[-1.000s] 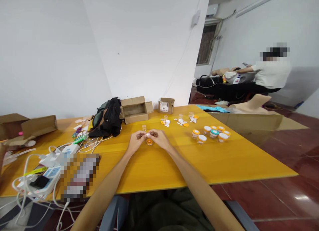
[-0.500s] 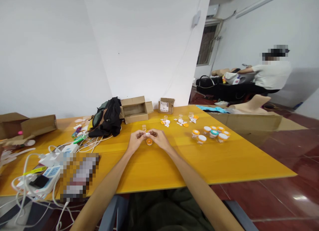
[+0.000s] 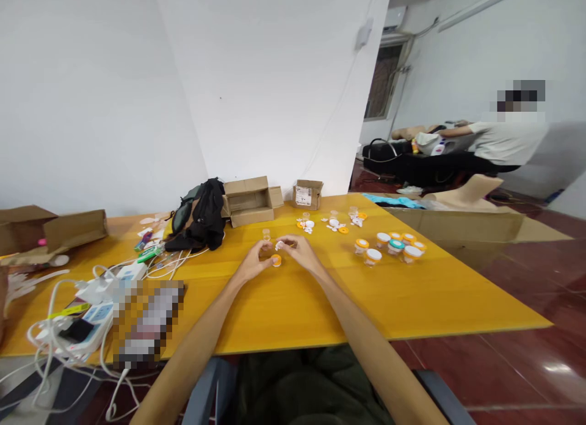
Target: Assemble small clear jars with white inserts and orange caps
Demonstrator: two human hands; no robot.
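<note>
My right hand (image 3: 297, 252) pinches a small white plastic part (image 3: 279, 245) above the table. Just below it lies an orange cap (image 3: 277, 261) with a paler middle. On the left of this cap is my left hand (image 3: 255, 261), thumb and fingers apart with nothing between them. Its thumb tip comes up to the cap's edge; whether they touch I cannot tell. A small clear cup (image 3: 266, 234) stands just beyond my hands.
Small clear cups with loose white and orange parts (image 3: 337, 226) lie in groups farther back. Several lidded jars (image 3: 395, 247) stand on the right. Cardboard boxes (image 3: 249, 202), a black bag (image 3: 204, 217), a power strip (image 3: 98, 315) with cables and a pixelated device surround the left side. A person (image 3: 510, 138) sits beyond.
My hands were together at the white part. Now the left hand has come away, lower and opened beside the orange cap, while the right keeps the white part.
</note>
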